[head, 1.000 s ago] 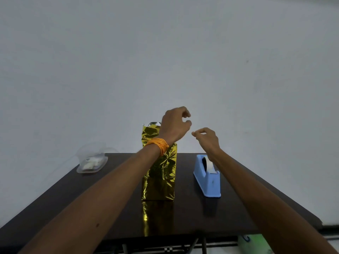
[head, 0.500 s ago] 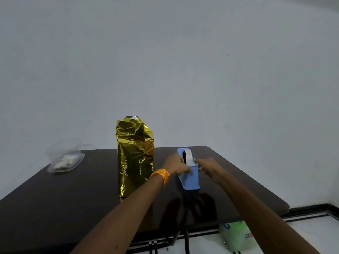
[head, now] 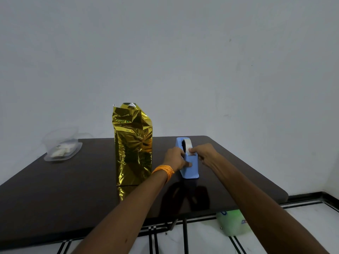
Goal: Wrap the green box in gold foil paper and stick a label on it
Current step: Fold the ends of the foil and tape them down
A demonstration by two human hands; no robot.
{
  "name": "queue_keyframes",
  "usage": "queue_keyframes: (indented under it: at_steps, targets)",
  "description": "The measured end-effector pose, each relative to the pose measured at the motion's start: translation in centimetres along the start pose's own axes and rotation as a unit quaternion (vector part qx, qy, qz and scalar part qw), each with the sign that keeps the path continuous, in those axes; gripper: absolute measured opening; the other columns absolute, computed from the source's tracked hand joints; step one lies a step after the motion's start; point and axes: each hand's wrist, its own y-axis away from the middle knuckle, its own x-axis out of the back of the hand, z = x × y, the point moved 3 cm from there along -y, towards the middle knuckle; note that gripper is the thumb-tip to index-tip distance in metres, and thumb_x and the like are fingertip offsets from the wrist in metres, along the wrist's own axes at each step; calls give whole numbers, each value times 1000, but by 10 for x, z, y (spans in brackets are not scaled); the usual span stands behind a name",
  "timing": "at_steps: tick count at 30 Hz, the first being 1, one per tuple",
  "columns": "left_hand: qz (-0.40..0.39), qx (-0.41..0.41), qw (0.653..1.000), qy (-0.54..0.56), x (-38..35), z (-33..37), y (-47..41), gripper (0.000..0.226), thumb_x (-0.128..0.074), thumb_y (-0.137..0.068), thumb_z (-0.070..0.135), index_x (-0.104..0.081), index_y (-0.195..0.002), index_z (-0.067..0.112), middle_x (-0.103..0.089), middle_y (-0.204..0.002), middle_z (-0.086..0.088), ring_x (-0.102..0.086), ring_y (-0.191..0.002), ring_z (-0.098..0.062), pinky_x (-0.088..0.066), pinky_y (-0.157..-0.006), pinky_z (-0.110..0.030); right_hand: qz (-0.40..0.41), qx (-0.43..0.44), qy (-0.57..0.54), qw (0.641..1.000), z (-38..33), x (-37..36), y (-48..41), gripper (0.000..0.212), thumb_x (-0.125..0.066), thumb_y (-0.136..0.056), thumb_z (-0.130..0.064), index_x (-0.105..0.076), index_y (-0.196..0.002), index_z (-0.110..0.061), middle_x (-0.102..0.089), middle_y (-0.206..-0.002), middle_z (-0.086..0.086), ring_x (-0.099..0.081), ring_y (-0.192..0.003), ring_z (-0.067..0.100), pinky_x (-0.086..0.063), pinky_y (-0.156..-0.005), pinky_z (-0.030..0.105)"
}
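The box stands upright in the middle of the dark table (head: 55, 198), covered in crinkled gold foil paper (head: 133, 143) whose top is loosely folded; a sliver of green shows at the top. To its right sits a blue tape dispenser (head: 190, 169) with a white tape roll (head: 187, 143). My left hand (head: 174, 159), with an orange band at the wrist, grips the dispenser's left side. My right hand (head: 203, 154) pinches the tape end at the dispenser's cutter.
A clear plastic container (head: 62, 147) with white items inside lies at the table's back left. Under the table's right edge a pale green bag (head: 233, 222) stands on the white tiled floor. A plain wall rises behind the table.
Both hands came down from above the foil-wrapped box to the tape dispenser; the left now grips its body and the right pinches the tape end. The view has shifted right.
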Motion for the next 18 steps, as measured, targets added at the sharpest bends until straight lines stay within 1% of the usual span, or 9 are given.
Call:
queue_keyframes:
  at_steps: [3,6,8,10,12,14,16,18]
  targets:
    - [-6,5,1000,13,-1,-1,2,51,-88,-71,28,-68,-110,2,-71,-108,-17,-70,-90,-30,-59,-80,-43,22,24,8,999,-5,-1,-7,30,-81,-82,-17,-72,-93,8,-72,-92,17,-57,-60,18,-44,-52,29]
    - [-1,5,1000,14,-2,-3,3,53,-88,-71,28,-67,-113,2,-71,-109,-16,-70,-93,-29,-59,-82,-42,16,26,41,999,-8,0,-5,29,-83,-79,-21,-75,-93,3,-75,-97,14,-55,-59,13,-44,-54,28]
    - [6,5,1000,18,-1,-5,2,54,-88,-70,28,-68,-113,2,-70,-110,-16,-69,-94,-29,-59,-81,-42,18,26,32,999,-9,2,3,27,-82,-78,-19,-75,-91,4,-75,-97,17,-48,-52,12,-40,-50,27]
    - [13,0,1000,18,-1,-5,2,52,-88,-70,29,-69,-111,3,-70,-110,-16,-68,-95,-29,-59,-82,-41,21,31,16,999,-12,7,15,22,-80,-80,-15,-74,-88,5,-75,-96,18,-43,-47,11,-34,-46,26]
    - [17,-3,1000,12,-2,-4,3,51,-87,-71,31,-69,-110,3,-70,-110,-15,-68,-95,-29,-58,-83,-40,22,31,-1,999,-11,11,27,16,-79,-81,-12,-71,-82,2,-73,-90,16,-41,-46,11,-32,-43,25]
    - [19,-3,1000,17,-3,-5,5,51,-87,-71,31,-69,-110,3,-70,-111,-16,-69,-94,-30,-58,-83,-41,22,27,-10,999,-7,14,41,16,-79,-82,-11,-69,-79,0,-71,-86,16,-40,-42,10,-31,-40,23]
    - [20,-2,1000,17,-4,-3,7,51,-87,-71,30,-69,-111,4,-70,-112,-16,-69,-94,-30,-59,-83,-41,16,16,-35,999,0,16,53,18,-78,-83,-8,-66,-72,0,-70,-79,14,-40,-32,5,-30,-35,20]
    - [21,2,1000,22,-4,-2,8,49,-87,-71,29,-69,-109,4,-70,-110,-16,-69,-92,-30,-59,-81,-42,8,11,-66,998,6,15,64,18,-76,-84,-2,-63,-72,2,-64,-71,12,-39,-25,1,-30,-30,15]
